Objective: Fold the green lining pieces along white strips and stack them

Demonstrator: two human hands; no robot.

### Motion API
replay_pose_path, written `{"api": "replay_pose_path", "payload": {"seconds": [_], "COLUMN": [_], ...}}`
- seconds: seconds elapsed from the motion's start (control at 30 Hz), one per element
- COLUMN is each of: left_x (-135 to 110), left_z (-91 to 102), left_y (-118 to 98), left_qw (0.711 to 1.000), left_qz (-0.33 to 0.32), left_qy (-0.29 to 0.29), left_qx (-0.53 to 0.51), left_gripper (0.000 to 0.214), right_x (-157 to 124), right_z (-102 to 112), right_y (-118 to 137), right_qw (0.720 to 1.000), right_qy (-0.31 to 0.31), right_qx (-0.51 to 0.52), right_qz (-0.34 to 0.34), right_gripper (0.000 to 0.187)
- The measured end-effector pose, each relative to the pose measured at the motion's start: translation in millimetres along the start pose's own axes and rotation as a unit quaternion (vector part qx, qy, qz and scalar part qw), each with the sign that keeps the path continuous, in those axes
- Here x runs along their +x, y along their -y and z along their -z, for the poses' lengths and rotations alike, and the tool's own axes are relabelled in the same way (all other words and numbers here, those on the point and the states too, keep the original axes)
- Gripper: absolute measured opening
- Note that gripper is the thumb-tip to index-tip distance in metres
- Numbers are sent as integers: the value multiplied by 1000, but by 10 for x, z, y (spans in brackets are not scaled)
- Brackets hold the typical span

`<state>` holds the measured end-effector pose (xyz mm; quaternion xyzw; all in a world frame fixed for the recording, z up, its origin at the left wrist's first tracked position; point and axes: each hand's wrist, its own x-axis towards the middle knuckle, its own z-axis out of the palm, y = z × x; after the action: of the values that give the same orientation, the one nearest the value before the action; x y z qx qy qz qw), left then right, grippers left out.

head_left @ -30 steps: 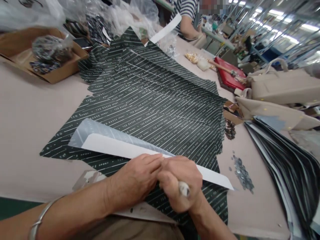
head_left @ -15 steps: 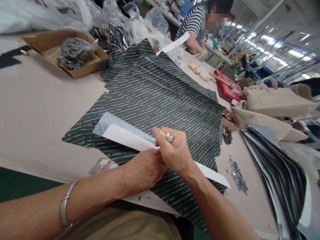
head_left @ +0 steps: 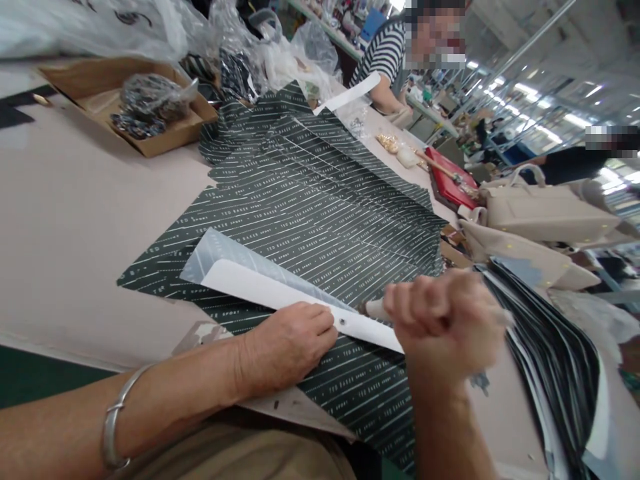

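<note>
My left hand (head_left: 287,343) lies fingers-down on a white folded strip (head_left: 260,288) at the near edge of a dark green patterned sheet (head_left: 310,200), with a small metal rivet (head_left: 343,322) at its fingertips. My right hand (head_left: 445,320) is raised in a fist to the right, closed round a pale tool handle (head_left: 375,308) that pokes out toward the left. The hand is slightly blurred. A silver bangle (head_left: 113,427) is on my left wrist.
A cardboard tray (head_left: 145,143) with bagged small parts sits far left. Plastic bags pile at the back. A person in a striped shirt (head_left: 385,53) works at the far end. A red case (head_left: 450,187), beige bags (head_left: 545,213) and stacked dark sheets (head_left: 555,360) lie on the right.
My right hand has lifted off the strip and swung up to the right with the tool. A rivet now shows on the strip by my left fingertips.
</note>
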<state>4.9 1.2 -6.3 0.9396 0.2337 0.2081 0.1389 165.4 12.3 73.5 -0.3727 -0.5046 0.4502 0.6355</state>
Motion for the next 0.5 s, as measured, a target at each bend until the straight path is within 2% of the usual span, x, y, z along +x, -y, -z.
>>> {"api": "replay_pose_path", "payload": {"seconds": [0.03, 0.1, 0.17, 0.2, 0.23, 0.27, 0.33, 0.37, 0.4, 0.5], "left_x": [-4, -10, -15, -16, -16, -14, -7, -3, -1, -18], "left_z": [4, 12, 27, 39, 53, 68, 91, 95, 92, 41], "left_y": [-6, -13, -16, -16, -13, -7, 24, 54, 95, 285], "left_qw": [1000, 1000, 1000, 1000, 1000, 999, 996, 991, 985, 971], "left_qz": [2, 1, -6, -9, -10, -9, 0, 6, 7, -18], "left_qy": [-5, -8, -7, -7, -13, -29, -77, -108, -132, -174], "left_qx": [-3, -5, -2, 1, 7, 16, 54, 80, 109, 163], "left_gripper": [9, 11, 12, 13, 16, 19, 28, 30, 33, 40], "right_x": [-36, -113, -153, -146, -123, -86, 6, 49, 86, 147], "right_z": [-8, 8, 117, 218, 349, 503, 850, 1024, 1191, 1603], "right_y": [-25, -110, -184, -198, -192, -167, -80, -35, 1, 9], "right_qw": [1000, 1000, 999, 993, 978, 950, 874, 842, 822, 781], "right_qy": [-11, -14, -13, -6, 4, 15, 42, 53, 59, 63], "right_qx": [16, 8, -50, -119, -210, -312, -485, -537, -566, -621], "right_qz": [19, 10, -17, -20, -14, -4, 4, 3, 1, -8], "right_gripper": [44, 45, 47, 47, 47, 47, 45, 41, 35, 25]}}
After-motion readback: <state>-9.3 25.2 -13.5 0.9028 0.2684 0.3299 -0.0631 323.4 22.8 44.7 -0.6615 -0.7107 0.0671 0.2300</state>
